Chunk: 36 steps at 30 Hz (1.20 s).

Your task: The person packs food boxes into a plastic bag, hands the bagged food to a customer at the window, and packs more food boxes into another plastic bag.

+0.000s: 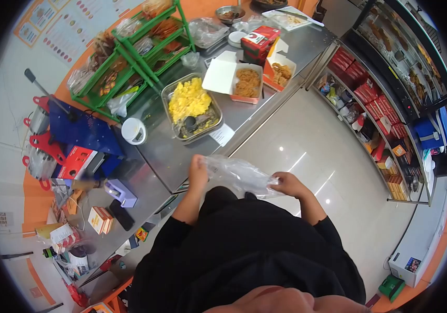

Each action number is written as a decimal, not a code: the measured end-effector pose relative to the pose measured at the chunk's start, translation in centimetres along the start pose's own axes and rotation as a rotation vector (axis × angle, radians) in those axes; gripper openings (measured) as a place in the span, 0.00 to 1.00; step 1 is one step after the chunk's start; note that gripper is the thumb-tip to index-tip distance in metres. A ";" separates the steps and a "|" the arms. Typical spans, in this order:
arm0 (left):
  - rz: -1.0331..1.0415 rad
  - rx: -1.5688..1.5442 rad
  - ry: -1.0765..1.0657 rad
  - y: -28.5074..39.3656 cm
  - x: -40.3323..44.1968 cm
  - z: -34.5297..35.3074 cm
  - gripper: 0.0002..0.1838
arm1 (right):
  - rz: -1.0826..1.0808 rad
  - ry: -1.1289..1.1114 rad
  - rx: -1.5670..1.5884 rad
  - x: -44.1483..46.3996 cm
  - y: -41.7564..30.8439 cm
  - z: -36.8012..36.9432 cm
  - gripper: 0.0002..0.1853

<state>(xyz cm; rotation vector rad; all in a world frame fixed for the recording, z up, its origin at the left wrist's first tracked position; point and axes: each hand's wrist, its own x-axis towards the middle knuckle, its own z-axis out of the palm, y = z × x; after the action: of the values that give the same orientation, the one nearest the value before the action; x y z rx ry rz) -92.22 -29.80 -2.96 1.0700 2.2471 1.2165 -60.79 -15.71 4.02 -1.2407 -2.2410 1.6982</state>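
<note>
A clear plastic bag [239, 173] is stretched between my two hands, in front of my body and beside the counter edge. My left hand [198, 170] is closed on one end of the bag. At the other end, my right hand [287, 184] pinches the plastic. Just beyond the bag, a metal tray [173, 123] on the counter holds yellow food [188, 99] and a dark utensil [190, 123]. A receipt [222, 135] lies by the tray's corner. Two open boxes [246, 99] [270, 83] with fried food stand farther along.
Green racks [129, 70] with packets stand against the wall behind the metal counter [153, 151]. A white round tub [134, 131], a tape dispenser [121, 193] and a phone [122, 215] are on the left. Across the tiled floor [307, 135] stands a shelf [372, 112] of red boxes below a glass display case [403, 47].
</note>
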 end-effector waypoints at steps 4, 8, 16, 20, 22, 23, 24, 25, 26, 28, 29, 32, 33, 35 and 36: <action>-0.581 -0.977 -0.212 3.1 -1.2 -0.4 0.10 | 0.032 0.455 -0.297 5.6 5.3 -2.9 0.10; -0.685 -0.925 -0.626 12.3 -0.7 -2.3 0.12 | -0.321 0.808 -0.374 11.8 4.7 -5.3 0.05; -0.219 -0.644 0.234 16.2 10.4 -10.5 0.24 | -0.105 -0.606 0.557 15.8 -7.7 -12.8 0.11; 0.367 -0.390 0.353 24.3 15.9 -13.3 0.22 | -0.049 -0.181 0.825 20.3 -7.4 -21.9 0.13; 0.565 -0.253 0.318 27.0 17.1 -15.6 0.21 | -0.006 0.245 0.533 24.4 -2.1 -24.9 0.16; 0.467 -0.294 -0.144 27.4 17.5 -17.0 0.21 | -0.003 0.235 0.530 26.1 -0.5 -26.2 0.16; 0.412 -0.322 -0.366 29.1 18.2 -17.1 0.21 | 0.002 0.389 0.452 27.9 0.7 -27.6 0.15; 0.340 -0.330 -0.579 30.8 18.8 -17.1 0.21 | 0.005 0.536 0.368 29.8 1.6 -29.0 0.15; 0.185 -0.186 -0.896 33.7 20.4 -16.2 0.22 | -0.001 0.510 0.359 31.8 2.2 -30.5 0.15; 0.116 -0.196 -1.230 34.0 22.3 -12.5 0.23 | -0.062 0.560 0.379 36.4 2.6 -33.5 0.16; 0.098 -0.201 -1.204 33.1 23.0 -9.4 0.23 | -0.069 0.530 0.374 38.6 2.4 -34.5 0.16; -0.194 -0.650 -1.015 32.0 25.1 0.5 0.23 | -0.190 0.350 0.368 45.7 1.0 -37.4 0.21; -0.405 -0.679 -0.892 31.2 25.6 3.2 0.23 | -0.201 0.331 0.379 48.4 0.3 -38.5 0.21; -0.503 -0.529 -0.785 28.6 26.0 7.8 0.24 | -0.012 -0.158 0.323 51.6 0.0 -39.7 0.23; -0.586 -0.387 -0.693 27.2 25.5 9.9 0.25 | 0.005 -0.181 0.326 52.4 -0.3 -39.8 0.23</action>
<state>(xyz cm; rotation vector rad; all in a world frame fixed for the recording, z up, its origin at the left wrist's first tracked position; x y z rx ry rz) -90.31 4.37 14.89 0.5049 1.5351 0.8053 -76.44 47.95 -1.03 -1.0562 -1.9364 2.1460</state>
